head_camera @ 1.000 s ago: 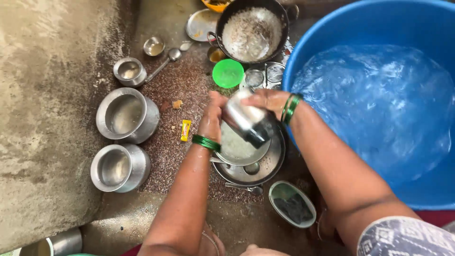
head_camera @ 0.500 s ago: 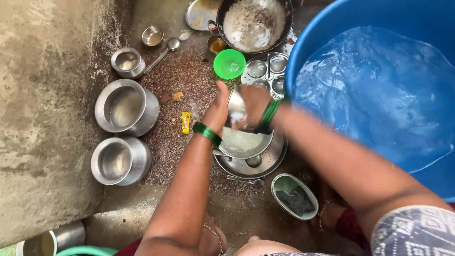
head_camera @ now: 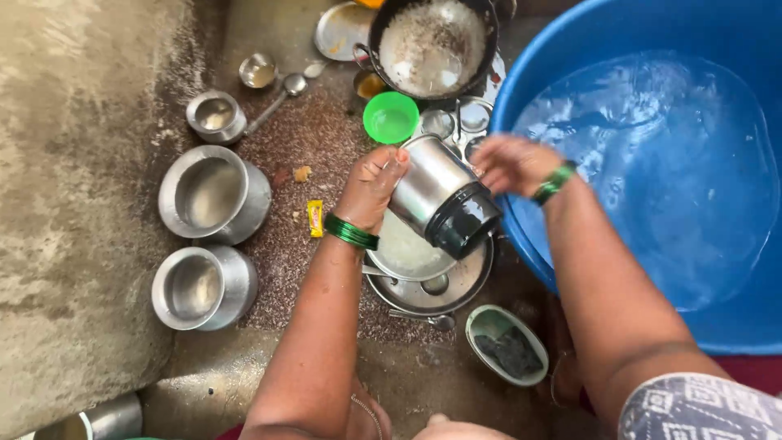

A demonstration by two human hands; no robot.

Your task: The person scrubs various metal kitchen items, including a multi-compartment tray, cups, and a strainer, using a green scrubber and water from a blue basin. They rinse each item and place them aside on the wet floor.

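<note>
Wet concrete floor (head_camera: pixel 73 269) takes up the whole washing area, speckled with grit, and nearly all open room lies on its bare left stretch. Nearest me sits a small oval dish (head_camera: pixel 507 344) holding a dark scrubber, just clear of the stacked steel plates (head_camera: pixel 430 281). Above those plates my left hand (head_camera: pixel 371 186) grips a steel jar with a black base (head_camera: pixel 444 200), tilted, base toward me. My right hand (head_camera: pixel 515 161) is spread loose and empty just beside the jar's mouth, over the rim of the blue tub (head_camera: pixel 521 244), which closes off the right side entirely. Two wide steel pots (head_camera: pixel 213 195) stand well apart from my arms on the left. Farther off, a green cup (head_camera: pixel 391 117) sits near a dark pan (head_camera: pixel 432 45); small steel cups (head_camera: pixel 217 114) crowd the far edge. Half a second earlier both hands closed around the jar; my right has since let go.
</note>
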